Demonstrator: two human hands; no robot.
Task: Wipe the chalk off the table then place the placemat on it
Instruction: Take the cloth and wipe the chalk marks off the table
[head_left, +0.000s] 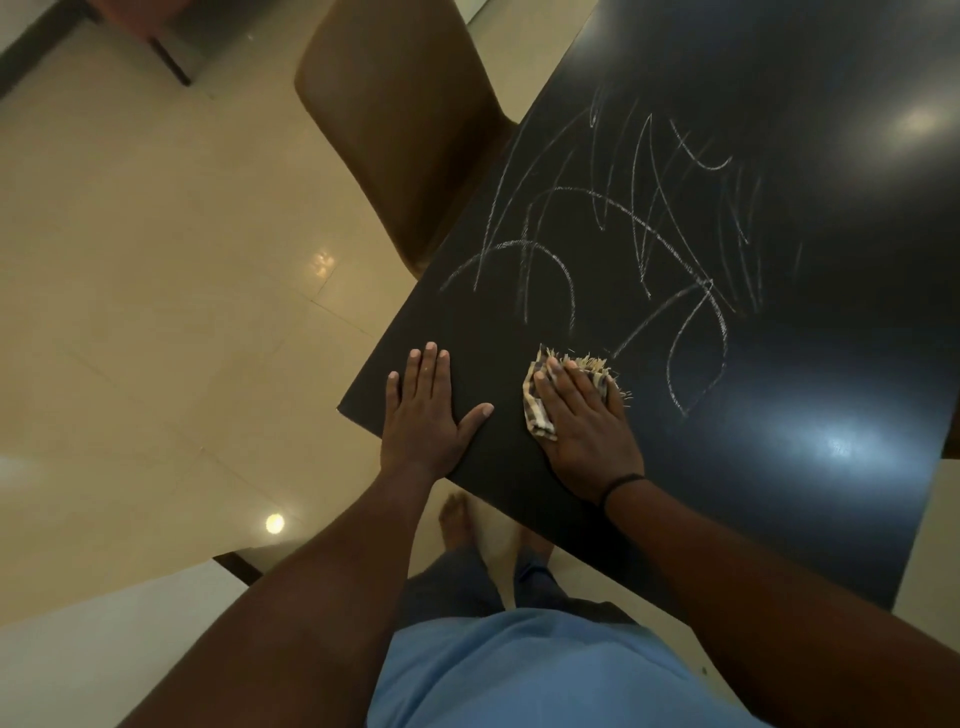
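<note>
The right hand (582, 415) lies flat on a folded checked cloth (540, 410), fingers straight and close together, pressing it down onto the table (779, 493) rather than curling round it. The cloth's frayed fringe sticks out past the fingertips, pointing toward the chalk. The cloth sits near the table's close corner, on bare dark surface, and its fringe is just short of the nearest white stroke.

From that hand the chalk marks (639, 234) lie ahead and a little to the right, spreading away up the tabletop. They form a loose band of scribbles whose long run goes from the left edge of the table, near the brown chair (405, 130), across toward the far right. The closest loop is just beyond the cloth on the right side; the farthest strokes are well apart from it.

The left hand (426, 410) rests flat beside the right one, fingers straight and thumb spread, holding nothing, near the table's left edge. It looks like a brace. The right hand is clearly the nearer one to the chalk and already has the cloth, so the wipe probably calls for a push forward and sweeps across the band's length.

None of the chalk appears wiped yet. No placemat is in view.
</note>
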